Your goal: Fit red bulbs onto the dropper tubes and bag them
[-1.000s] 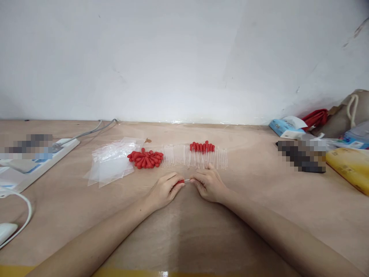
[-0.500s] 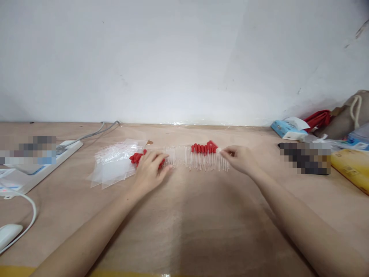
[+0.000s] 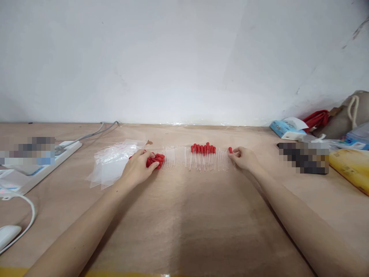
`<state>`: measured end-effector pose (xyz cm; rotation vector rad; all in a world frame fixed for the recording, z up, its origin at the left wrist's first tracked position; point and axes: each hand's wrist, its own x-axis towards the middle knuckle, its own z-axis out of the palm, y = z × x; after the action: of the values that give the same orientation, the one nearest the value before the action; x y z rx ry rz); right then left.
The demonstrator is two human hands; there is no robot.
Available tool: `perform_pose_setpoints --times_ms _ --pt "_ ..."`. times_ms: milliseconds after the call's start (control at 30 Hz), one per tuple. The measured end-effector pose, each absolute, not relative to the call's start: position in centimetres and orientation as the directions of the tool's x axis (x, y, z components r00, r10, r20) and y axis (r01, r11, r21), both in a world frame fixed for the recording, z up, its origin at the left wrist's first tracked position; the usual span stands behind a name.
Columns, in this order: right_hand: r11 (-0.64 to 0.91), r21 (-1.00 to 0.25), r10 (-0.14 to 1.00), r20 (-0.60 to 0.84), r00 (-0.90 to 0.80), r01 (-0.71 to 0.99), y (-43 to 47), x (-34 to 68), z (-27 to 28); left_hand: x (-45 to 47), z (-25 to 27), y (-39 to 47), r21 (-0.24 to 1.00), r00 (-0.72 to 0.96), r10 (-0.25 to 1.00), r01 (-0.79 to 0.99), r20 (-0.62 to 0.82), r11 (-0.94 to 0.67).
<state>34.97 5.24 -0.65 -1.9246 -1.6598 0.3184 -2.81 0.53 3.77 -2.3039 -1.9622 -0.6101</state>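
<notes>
A row of thin clear glass tubes (image 3: 175, 156) lies side by side across the table. Those in the middle wear red rubber bulbs (image 3: 203, 149) on their far ends, making them droppers. To the right of the row, my right hand (image 3: 243, 158) pinches a dropper (image 3: 230, 150) just below its red bulb; its tube is mostly hidden. At the row's left end my left hand (image 3: 140, 165) rests over a pile of loose red rubber bulbs (image 3: 158, 158). Its thumb and forefinger close around one bulb, partly covered by the fingers.
Clear plastic bags (image 3: 111, 167) lie left of the pile. Farther left are a white power strip (image 3: 46, 173) with cables and a white mouse (image 3: 8, 234). At right sit a blue tissue pack (image 3: 285, 130), a blurred dark object (image 3: 302, 158) and a yellow package (image 3: 350, 167).
My right hand has shifted right, and a red-bulbed dropper now shows at its fingertips. My left hand has drawn left from the tubes onto the bulb pile, its fingers closing.
</notes>
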Motion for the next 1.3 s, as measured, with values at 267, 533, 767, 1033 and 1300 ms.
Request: perform_pose_setpoints --times_ms 267,533,767,1033,1300 --pt "-0.075 -0.521 0.979 0.125 0.163 0.85 5.2 34.4 -1.1 -3.2 3.6 0.7 0.212 0.107 0.937 0.96 0.334 -0.185" --pt "-0.158 -0.495 0.985 -0.017 0.172 0.854 5.3 34.2 -0.8 -3.4 3.6 0.9 0.226 0.102 0.935 0.956 0.341 -0.187" --pt "-0.155 -0.414 0.987 -0.029 0.157 0.897 5.4 33.7 -0.3 -3.1 3.4 0.8 0.141 0.139 0.917 0.969 0.375 -0.205" --pt "-0.065 -0.323 0.994 0.059 0.088 0.944 5.3 32.9 0.0 -2.2 2.5 1.3 0.101 0.201 0.862 0.955 0.466 -0.277" --pt "-0.057 -0.388 0.994 0.063 0.088 0.92 5.7 33.8 -0.3 -1.5 1.8 1.9 -0.04 0.354 0.784 0.92 0.51 -0.39"
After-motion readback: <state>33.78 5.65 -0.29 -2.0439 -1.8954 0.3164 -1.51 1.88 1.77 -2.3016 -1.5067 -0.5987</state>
